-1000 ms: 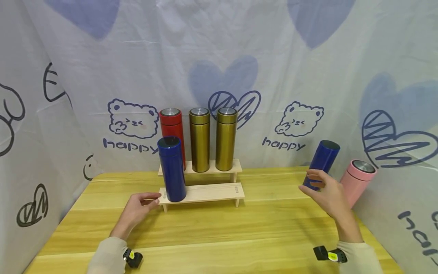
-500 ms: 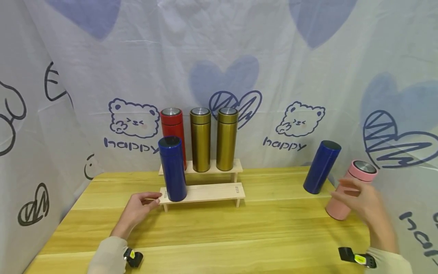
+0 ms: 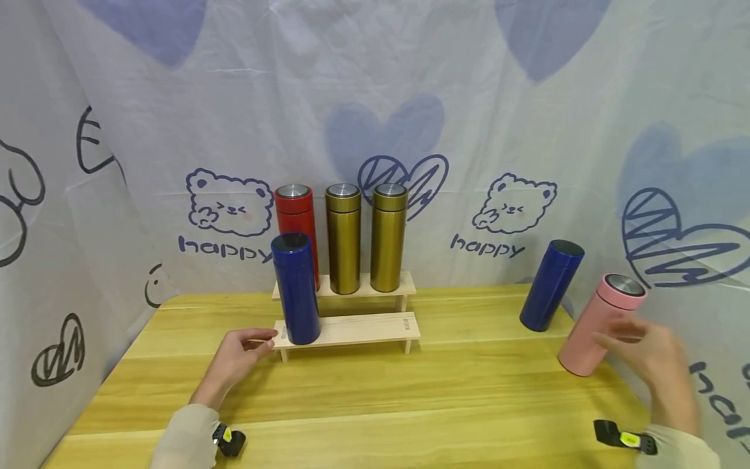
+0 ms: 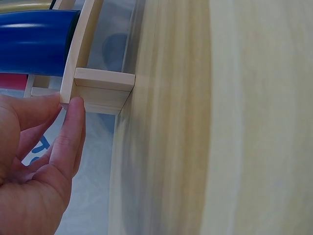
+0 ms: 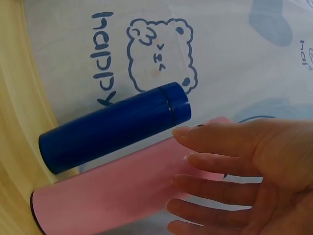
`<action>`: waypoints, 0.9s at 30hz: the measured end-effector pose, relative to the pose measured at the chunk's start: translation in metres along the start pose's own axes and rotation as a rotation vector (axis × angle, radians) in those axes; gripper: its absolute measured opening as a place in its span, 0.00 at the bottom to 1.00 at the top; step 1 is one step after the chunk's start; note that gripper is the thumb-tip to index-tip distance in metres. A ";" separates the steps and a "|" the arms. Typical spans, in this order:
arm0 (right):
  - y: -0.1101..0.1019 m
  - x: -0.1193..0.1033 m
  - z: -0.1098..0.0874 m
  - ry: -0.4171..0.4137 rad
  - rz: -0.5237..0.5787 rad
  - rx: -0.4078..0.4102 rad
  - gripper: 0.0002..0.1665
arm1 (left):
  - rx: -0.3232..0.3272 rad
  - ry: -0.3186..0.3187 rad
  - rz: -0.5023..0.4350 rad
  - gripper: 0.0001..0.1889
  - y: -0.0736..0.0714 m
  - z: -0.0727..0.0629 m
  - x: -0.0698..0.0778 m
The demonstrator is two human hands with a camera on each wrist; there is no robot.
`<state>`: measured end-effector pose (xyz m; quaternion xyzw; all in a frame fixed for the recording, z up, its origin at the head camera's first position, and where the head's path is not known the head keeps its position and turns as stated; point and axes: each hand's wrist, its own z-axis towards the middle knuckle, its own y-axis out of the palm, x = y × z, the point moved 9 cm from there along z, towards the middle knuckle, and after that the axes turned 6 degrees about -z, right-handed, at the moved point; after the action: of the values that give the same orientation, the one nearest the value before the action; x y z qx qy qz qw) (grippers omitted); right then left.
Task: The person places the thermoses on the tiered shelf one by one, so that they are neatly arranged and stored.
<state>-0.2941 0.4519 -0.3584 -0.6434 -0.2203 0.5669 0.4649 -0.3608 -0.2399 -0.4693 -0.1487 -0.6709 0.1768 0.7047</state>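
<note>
My left hand (image 3: 233,363) pinches the left end of the light wooden step rack (image 3: 363,330) between thumb and fingers; the left wrist view shows the fingertips (image 4: 76,115) right at the board's edge. A blue thermos flask (image 3: 300,296) stands on the rack's lower step, at its left end. At the right, my right hand (image 3: 659,365) is beside a pink thermos flask (image 3: 588,332) with a silver lid, overlapping its side. Its fingers are spread and loosely bent in the right wrist view, not closed round the flask. A second blue flask (image 5: 107,129) stands just behind the pink one.
On the upper step stand a red flask (image 3: 295,208) and two gold flasks (image 3: 344,251), the red one partly hidden by the blue flask. A printed cloth (image 3: 422,65) hangs behind and along both sides of the wooden table (image 3: 410,404).
My right hand has moved right and toward me, from in front of the right blue flask to the near side of the pink one. The left hand keeps its pinch on the rack.
</note>
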 end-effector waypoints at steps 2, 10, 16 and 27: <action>0.000 0.003 0.003 0.008 0.003 0.018 0.39 | 0.001 0.002 0.001 0.15 0.000 0.000 -0.001; 0.004 0.019 0.012 0.033 -0.037 0.049 0.35 | 0.003 0.006 -0.002 0.16 -0.003 -0.002 -0.003; 0.011 0.035 0.018 0.034 -0.046 0.061 0.36 | 0.003 0.009 -0.010 0.16 -0.003 -0.001 -0.004; 0.035 0.063 0.025 0.091 -0.051 0.019 0.51 | -0.001 0.003 -0.016 0.15 0.000 0.001 -0.003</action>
<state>-0.3101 0.4948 -0.4193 -0.6583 -0.2100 0.5272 0.4946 -0.3618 -0.2413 -0.4714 -0.1438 -0.6711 0.1703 0.7071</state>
